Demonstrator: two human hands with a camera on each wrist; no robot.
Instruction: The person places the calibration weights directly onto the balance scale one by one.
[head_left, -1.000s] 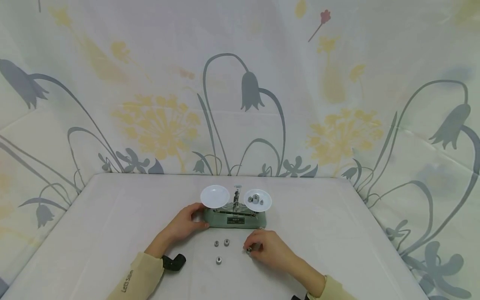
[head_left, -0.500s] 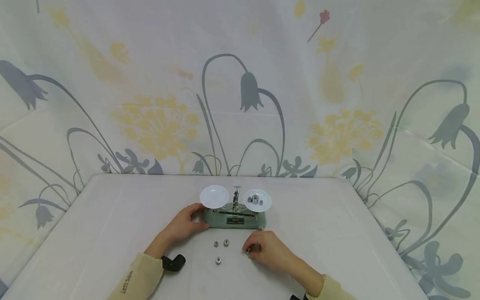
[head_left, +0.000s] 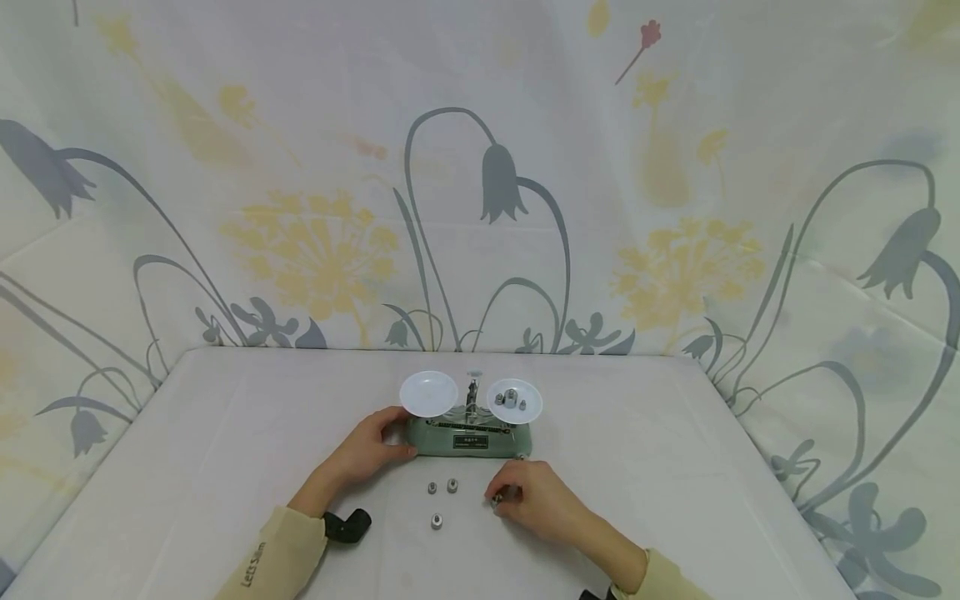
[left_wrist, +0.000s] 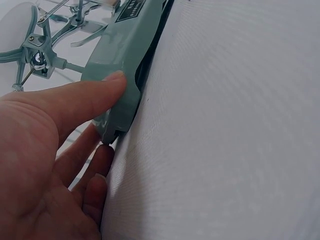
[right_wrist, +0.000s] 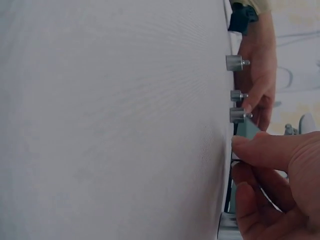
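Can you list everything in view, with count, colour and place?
Balance scale: one, green, middle of table
Pans: two, white, atop the scale
Pan weights: three, silver, in right pan
Loose weights: three, silver, before scale
Metal piece: one, silver, before scale
Half-hidden metal object: one, silver, scale's right corner
Table: one, white, under scale
Backdrop: one, floral white, behind table
Sleeves: two, beige, forearms
Wrist devices: two, black, near sleeve ends
Left hand: one, gripping scale's left end
Right hand: one, pinching metal piece

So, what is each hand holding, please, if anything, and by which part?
The left hand grips the balance by the left end of its green base; the right hand pinches a small metal piece, its gripped part hidden.
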